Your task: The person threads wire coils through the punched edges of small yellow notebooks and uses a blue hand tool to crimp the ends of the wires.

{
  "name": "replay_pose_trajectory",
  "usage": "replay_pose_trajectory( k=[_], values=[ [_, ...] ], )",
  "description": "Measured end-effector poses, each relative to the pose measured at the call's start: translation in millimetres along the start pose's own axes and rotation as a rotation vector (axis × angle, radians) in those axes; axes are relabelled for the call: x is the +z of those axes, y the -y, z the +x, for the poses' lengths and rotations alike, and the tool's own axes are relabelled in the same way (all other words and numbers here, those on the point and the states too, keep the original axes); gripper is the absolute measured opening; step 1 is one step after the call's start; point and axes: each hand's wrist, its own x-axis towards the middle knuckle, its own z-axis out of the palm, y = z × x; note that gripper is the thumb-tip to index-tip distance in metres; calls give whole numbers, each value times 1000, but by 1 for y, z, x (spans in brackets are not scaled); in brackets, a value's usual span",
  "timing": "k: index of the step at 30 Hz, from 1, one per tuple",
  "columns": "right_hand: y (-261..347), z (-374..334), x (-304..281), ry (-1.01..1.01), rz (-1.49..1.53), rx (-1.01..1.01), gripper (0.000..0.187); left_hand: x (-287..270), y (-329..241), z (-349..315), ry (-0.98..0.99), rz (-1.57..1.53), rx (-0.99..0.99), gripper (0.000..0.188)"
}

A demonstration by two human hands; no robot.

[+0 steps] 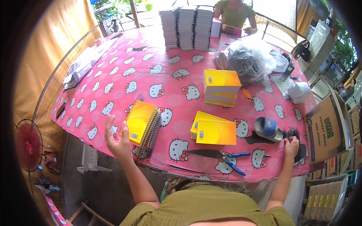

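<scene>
My left hand (118, 138) is raised, fingers spread and holding nothing. Just right of it, a stack of yellow-orange spiral notepads (140, 122) leans at the table's near left, black coils showing along its side. At the right, my right hand (291, 147) has its fingers drawn together against a pile of black binding coils (300, 152); whatever they pinch is too small to make out. A blue-and-grey roll (267, 128) stands beside that hand. Between my hands lie a smaller group of yellow notepads (217, 132) and blue-handled pliers (230, 160). Farther back rises a taller notepad stack (221, 84).
The table's pink cat-print cover (143, 77) bears tall stacks of coil-bound pads (184, 28) at the far side, near another person (235, 17). Clear plastic bags (249, 60) lie at the back right. A cardboard box (327, 130) stands right; a red fan (29, 148) left.
</scene>
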Motion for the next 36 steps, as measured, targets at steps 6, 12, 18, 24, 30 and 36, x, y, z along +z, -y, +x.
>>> replay_pose_trajectory(
  k=[6, 12, 18, 24, 30, 36],
  values=[
    [-12, 13, -9, -19, -36, -18, 23, 91, -133, -31, 754, -290, 261, 34],
    [22, 9, -44, -118, -20, -25, 23, 198, -116, -62, 1196, 161, 486, 25],
    [47, -6, -41, -107, 348, -336, 25, 216, -114, -44, 1445, -103, 117, 15],
    [157, -81, -86, 184, 969, -599, 24, 165, -130, -43, 1180, -405, 335, 10],
    [191, -103, -93, 207, 1088, -652, 21, 139, -124, -70, 1037, -285, 515, 8],
    [186, -96, -102, 239, 1111, -611, 22, 104, -169, -23, 845, -302, 620, 7]
  ],
)
